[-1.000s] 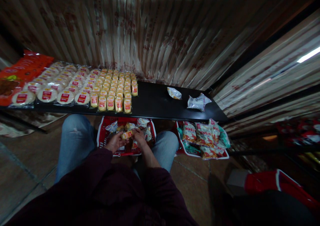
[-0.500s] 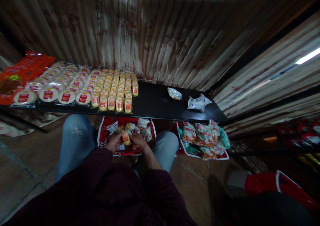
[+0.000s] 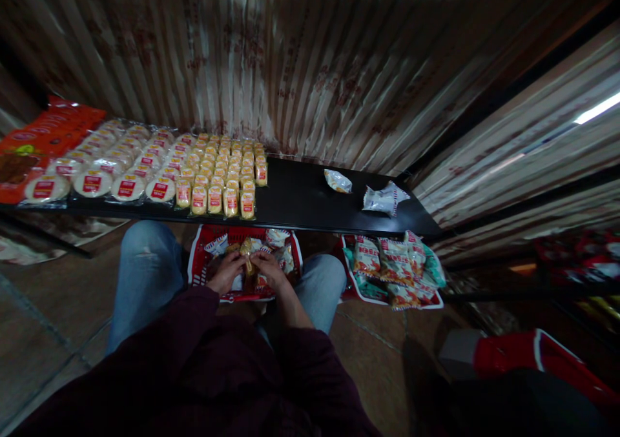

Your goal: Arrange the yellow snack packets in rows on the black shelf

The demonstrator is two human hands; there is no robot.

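A small yellow wrapped cake [image 3: 248,264] is held between my two hands, its red label now out of sight. My left hand [image 3: 227,272] grips it from the left, and my right hand [image 3: 268,266] pinches it from the right. Both hands are over a red basket [image 3: 194,256] with a white rim, which sits between my knees below the shelf edge. White and blue snack packets [image 3: 283,256] lie in that basket around my fingers. Similar yellow wrapped cakes [image 3: 215,199] stand in rows on the black shelf [image 3: 300,198] in front of me.
Left on the shelf are round white cakes [image 3: 93,182] in clear wrap and an orange bag [image 3: 29,156]. Two white packets [image 3: 338,181] [image 3: 382,199] lie on its right part. A second basket [image 3: 358,288] of packets stands by my right knee. Another red basket [image 3: 508,354] is farther right.
The yellow cake has turned in my hands, so its red label no longer shows. Both hands have shifted slightly upward and closer to each other.
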